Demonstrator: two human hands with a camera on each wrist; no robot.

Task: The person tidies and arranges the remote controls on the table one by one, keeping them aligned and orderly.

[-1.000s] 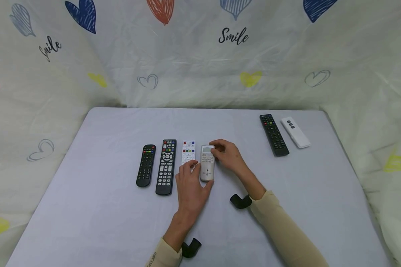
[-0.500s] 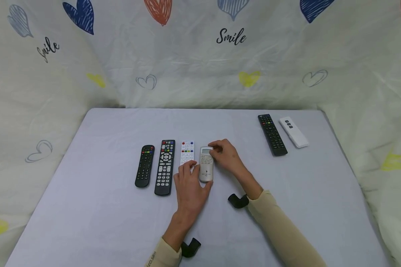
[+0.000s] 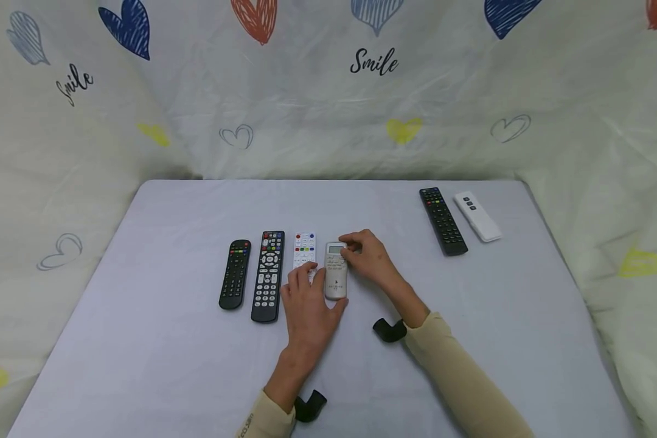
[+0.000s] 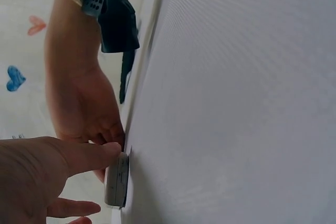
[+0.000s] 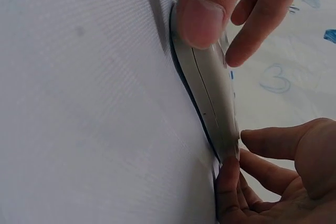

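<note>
A light grey remote control with a small display lies on the white table, at the right end of a row of remotes. My left hand holds its lower end, thumb at the bottom edge and forefinger along the left side. At the upper right corner, thumb and forefinger of my right hand grip it. In the right wrist view the remote shows its side seam, close against the tabletop. A white remote with coloured buttons stands just left, its lower part hidden behind my left fingers.
Two black remotes, a long one and a shorter one, continue the row leftward. At the back right lie another black remote and a white one. A heart-patterned curtain hangs behind the table.
The whole scene shifts slightly left in the view as the head camera turns. Both hands stay on the grey remote, with hardly any movement against the table.
</note>
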